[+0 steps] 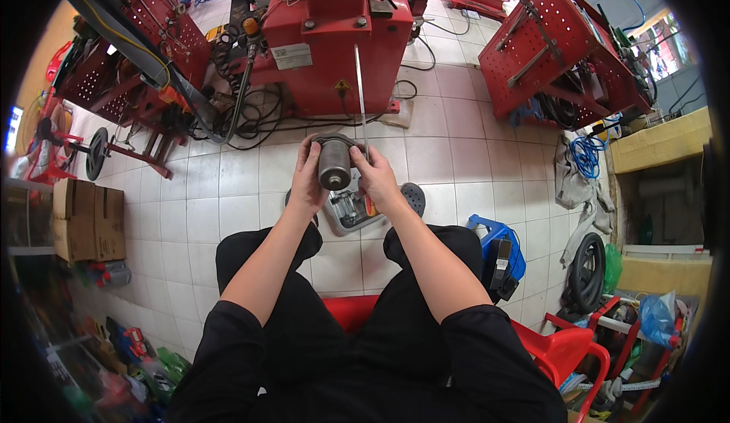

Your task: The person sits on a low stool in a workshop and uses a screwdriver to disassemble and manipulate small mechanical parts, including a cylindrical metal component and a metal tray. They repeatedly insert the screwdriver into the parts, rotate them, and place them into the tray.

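A dark grey metal cylinder (334, 164) with a knob on its lower end is held between my two hands, with a dark curved part at its top. My left hand (308, 173) wraps round its left side. My right hand (374, 173) grips the right side, together with a long screwdriver (360, 81) whose shaft points up and whose red-orange handle shows below the fingers. Under the hands, a grey tray (341, 222) with metal parts lies on the floor between my feet, partly hidden by the cylinder.
A red machine (334, 88) stands ahead, with cables round it. Red perforated carts (540, 65) flank it. Cardboard boxes (76, 217) stand left. At right are a blue-and-black case (502, 252), a black tyre (585, 271) and yellow ledges. I sit on a red plastic chair (563, 362).
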{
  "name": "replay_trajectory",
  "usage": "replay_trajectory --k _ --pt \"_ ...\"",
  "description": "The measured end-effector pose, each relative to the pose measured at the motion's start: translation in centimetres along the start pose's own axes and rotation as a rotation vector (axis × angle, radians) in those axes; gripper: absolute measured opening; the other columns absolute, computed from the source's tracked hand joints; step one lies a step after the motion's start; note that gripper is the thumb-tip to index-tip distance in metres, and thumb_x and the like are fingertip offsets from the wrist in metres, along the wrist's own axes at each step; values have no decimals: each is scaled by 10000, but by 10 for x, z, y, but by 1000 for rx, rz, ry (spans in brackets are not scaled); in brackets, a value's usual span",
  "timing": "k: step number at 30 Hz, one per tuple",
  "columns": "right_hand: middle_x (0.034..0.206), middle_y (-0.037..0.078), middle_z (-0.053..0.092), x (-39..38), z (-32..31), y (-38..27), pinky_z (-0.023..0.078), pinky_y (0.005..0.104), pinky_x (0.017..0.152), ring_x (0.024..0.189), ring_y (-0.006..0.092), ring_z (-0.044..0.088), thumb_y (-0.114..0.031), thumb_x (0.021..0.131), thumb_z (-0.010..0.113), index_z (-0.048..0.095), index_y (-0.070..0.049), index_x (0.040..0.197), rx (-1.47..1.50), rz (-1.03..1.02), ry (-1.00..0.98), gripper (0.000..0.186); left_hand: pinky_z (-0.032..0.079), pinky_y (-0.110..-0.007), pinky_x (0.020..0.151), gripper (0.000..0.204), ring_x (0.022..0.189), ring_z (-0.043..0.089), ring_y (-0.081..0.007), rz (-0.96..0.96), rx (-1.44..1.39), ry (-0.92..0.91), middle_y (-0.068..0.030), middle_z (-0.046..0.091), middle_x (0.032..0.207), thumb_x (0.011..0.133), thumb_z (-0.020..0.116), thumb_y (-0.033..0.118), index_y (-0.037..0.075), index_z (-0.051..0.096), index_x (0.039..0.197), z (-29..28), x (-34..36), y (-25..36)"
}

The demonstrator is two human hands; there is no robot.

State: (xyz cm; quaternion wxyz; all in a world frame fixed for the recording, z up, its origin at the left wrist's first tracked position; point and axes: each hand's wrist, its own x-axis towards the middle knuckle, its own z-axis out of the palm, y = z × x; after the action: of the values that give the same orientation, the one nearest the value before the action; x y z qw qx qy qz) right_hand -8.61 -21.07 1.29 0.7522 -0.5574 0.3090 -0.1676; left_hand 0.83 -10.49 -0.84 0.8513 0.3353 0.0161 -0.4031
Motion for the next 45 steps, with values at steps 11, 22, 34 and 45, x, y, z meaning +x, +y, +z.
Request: replay_trajectory --k 11,22,34,45 --pt "767 13 595 2 -4 9 370 222 404 457 52 437 -264 915 570 524 -24 1139 -112 -118 -43 331 465 -505 907 308 1066 568 -262 -138 39 -97 -94 545 1155 930 496 396 195 424 1153 -12 6 2" --pt "762 145 610 0 -7 4 444 319 641 645 210 572 -210 924 518 546 5 1076 -355 -216 23 265 486 -274 807 378 982 573 -144 -50 215 -11 -45 566 1103 923 549 327 112 463 1222 -5 4 3" --pt "657 189 571 4 -6 14 432 397 600 637 339 581 -256 926 488 553 -15 1065 -479 -308 79 286 501 -318 838 365 992 597 -182 -77 150 51 -58 596 1100 911 555 337 126 503 1204 -22 13 -10" --pt "733 113 592 6 -5 14 425 299 585 633 151 531 -259 882 582 568 21 1039 -277 -238 -17 321 460 -307 692 323 900 585 -157 -145 -20 -14 -7 616 1024 896 518 416 168 558 1098 -35 14 -12"
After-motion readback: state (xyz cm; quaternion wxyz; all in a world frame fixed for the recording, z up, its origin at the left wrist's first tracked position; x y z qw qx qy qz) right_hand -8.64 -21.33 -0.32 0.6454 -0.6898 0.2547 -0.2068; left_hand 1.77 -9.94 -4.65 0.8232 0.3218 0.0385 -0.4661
